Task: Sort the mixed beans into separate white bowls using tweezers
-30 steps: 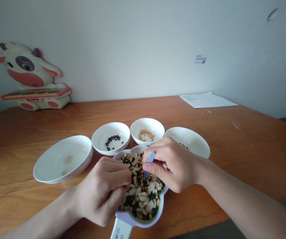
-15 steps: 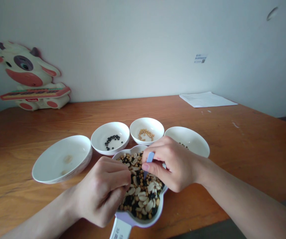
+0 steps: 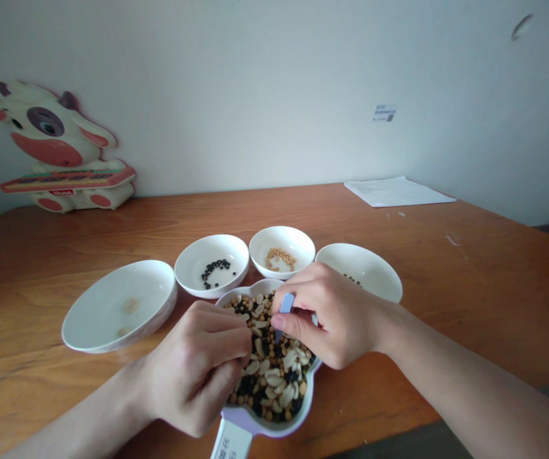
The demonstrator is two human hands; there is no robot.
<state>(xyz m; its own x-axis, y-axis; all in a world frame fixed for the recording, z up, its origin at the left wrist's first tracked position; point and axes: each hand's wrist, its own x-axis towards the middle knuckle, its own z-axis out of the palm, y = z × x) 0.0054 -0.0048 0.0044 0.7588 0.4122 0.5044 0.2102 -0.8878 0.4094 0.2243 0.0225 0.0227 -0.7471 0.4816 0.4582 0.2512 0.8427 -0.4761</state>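
Note:
A lobed white-and-lilac dish (image 3: 308,400) with a labelled handle is filled with a mix of peanut halves (image 3: 274,377), yellow soybeans and black beans. My left hand (image 3: 207,366) is closed over the dish's left side, fingertips turned inward; whatever they pinch is hidden. From the right, my right hand (image 3: 329,315) grips a slim flat blue plastic tool (image 3: 286,303) between thumb and fingers, its narrow lower end down among the beans. Beyond the dish, one white bowl (image 3: 192,252) holds black beans (image 3: 215,264) and another bowl (image 3: 298,236) holds soybeans (image 3: 281,257).
At the left stands a larger white bowl (image 3: 87,319) with pale pieces at its bottom. A white bowl (image 3: 382,274) with small dark beans is partly behind my right hand. A toy cow keyboard (image 3: 68,153) and papers (image 3: 398,191) lie farther back on the wooden table (image 3: 470,287).
The blue tool has shifted very slightly in my right hand. My left hand, the dish and the bowls look the same.

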